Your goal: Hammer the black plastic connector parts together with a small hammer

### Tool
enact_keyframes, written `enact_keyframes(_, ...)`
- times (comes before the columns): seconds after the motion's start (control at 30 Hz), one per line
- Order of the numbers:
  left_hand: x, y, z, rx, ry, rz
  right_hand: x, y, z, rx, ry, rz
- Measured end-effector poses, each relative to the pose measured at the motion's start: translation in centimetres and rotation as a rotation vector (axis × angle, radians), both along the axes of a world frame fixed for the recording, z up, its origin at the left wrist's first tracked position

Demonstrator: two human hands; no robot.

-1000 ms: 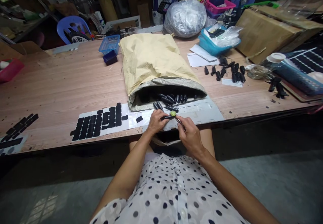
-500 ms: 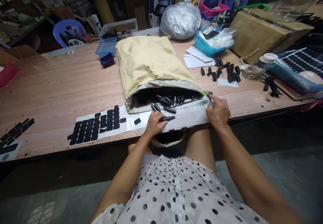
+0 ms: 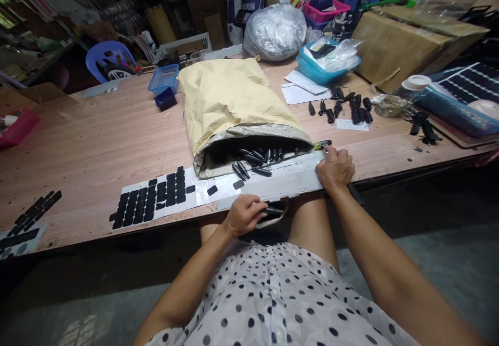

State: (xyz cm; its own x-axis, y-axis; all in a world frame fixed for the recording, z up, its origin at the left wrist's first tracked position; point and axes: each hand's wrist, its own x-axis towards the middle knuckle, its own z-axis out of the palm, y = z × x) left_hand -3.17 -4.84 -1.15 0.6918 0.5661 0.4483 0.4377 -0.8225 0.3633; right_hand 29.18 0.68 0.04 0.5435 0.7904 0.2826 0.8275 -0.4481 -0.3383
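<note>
My left hand pinches a slim black tubular part just off the table's front edge, above an open bag at my lap. At the right end of the pale board, my right hand is closed around a small tool with a yellow-green and black end; the fingers hide much of it. A large yellow paper sack lies with its mouth toward me, and several black tubular parts are inside. A few more black parts rest on the board in front of it.
Flat black rounded stickers cover a white sheet on the left. Blue baskets stand behind the sack's left side. To the right are black fittings, a cardboard box and a teal basin. The table's front edge runs before me.
My left hand has lifted the black tubular part off the board and drawn it toward me, past the table edge. A dark flat piece now shows on the board. My right hand stays nearly in place.
</note>
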Motion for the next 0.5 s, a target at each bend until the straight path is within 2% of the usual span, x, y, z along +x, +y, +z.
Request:
enact_keyframes(0.07,-0.2,-1.8,-1.0,0.080,0.050,-0.018,0.1,0.1,-0.1,0.006,-0.009,-0.004)
enact_keyframes(0.17,-0.1,-3.9,-2.5,0.185,0.136,0.069,0.1,0.1,-0.5,0.010,-0.027,-0.011)
enact_keyframes(0.27,0.1,-4.6,-2.8,0.250,0.142,0.150,0.1,0.2,-0.9,0.043,-0.045,-0.012)
enact_keyframes(0.37,-0.5,-2.5,-1.4,0.235,0.095,0.259,0.2,0.3,-1.3,0.069,-0.047,-0.004)
enact_keyframes(0.5,-2.3,3.7,1.9,0.086,0.110,0.540,0.2,0.4,-1.5,0.069,-0.040,0.002)
